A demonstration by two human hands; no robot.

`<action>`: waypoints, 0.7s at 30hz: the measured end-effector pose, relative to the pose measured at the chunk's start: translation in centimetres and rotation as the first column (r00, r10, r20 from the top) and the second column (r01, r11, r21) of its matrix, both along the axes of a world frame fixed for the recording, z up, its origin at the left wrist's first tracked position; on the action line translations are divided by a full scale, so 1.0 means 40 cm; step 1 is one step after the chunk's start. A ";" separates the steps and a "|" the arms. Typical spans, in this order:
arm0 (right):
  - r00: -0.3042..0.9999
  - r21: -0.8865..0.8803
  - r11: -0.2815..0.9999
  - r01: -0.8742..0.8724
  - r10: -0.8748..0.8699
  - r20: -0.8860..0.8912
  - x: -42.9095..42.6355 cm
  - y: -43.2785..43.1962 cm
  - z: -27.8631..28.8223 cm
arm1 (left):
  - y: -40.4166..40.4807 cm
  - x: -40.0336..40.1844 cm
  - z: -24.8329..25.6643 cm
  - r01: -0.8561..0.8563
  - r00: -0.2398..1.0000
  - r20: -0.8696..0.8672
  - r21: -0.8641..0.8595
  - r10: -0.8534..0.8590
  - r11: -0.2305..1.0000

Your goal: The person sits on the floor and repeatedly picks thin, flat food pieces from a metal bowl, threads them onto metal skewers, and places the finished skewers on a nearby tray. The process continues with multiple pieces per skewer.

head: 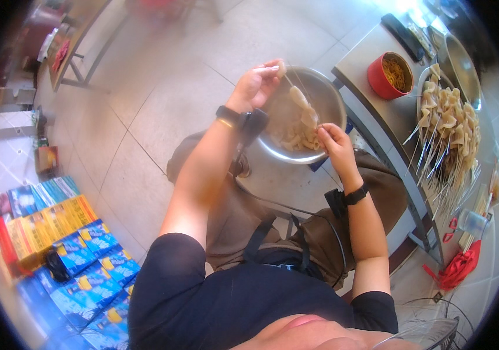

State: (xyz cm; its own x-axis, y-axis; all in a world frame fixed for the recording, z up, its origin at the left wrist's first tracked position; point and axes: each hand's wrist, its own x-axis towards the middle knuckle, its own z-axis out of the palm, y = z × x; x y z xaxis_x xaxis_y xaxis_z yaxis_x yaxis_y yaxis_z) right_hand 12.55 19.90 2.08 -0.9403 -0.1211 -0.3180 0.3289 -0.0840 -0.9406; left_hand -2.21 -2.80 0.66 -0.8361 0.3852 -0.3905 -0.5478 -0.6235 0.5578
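Observation:
My left hand pinches a pale, rubbery-looking food piece between thumb and fingertips, at the upper end of a thin skewer. Further down the skewer sit more threaded food pieces. At its lower end my right hand grips with thumb and forefinger; the fingers hide exactly what is held there. Both hands are over a large steel basin. Loose food pieces lie in the near part of the basin. A second thin line runs alongside the skewer; I cannot tell what it is.
On the table at right stand a red round tub of thin yellow loops and a heap of loaded skewers. Red-handled scissors and a red bag lie nearer. Stacked blue boxes are at left.

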 end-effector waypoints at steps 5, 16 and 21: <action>1.000 -0.008 1.000 -0.003 0.003 -0.016 0.001 -0.001 0.006 | -0.005 -0.008 -0.005 0.091 0.994 0.043 0.113 -0.096 0.989; 0.999 0.007 0.999 0.036 -0.036 -0.025 -0.004 0.000 -0.011 | 0.044 0.032 0.014 0.017 0.999 -0.046 -0.080 -0.021 0.997; 0.998 0.027 0.998 0.051 -0.050 -0.024 -0.003 0.000 -0.025 | 0.050 0.039 0.030 -0.069 0.994 -0.096 -0.153 0.054 0.986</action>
State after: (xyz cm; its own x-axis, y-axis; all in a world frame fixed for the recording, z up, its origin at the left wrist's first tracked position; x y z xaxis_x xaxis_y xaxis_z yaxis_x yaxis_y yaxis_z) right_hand 12.44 19.90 1.10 -0.9522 -0.0645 -0.2987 0.3030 -0.0739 -0.9501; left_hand -0.66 -0.82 1.88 -0.8912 0.2722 -0.3628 -0.4534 -0.5558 0.6968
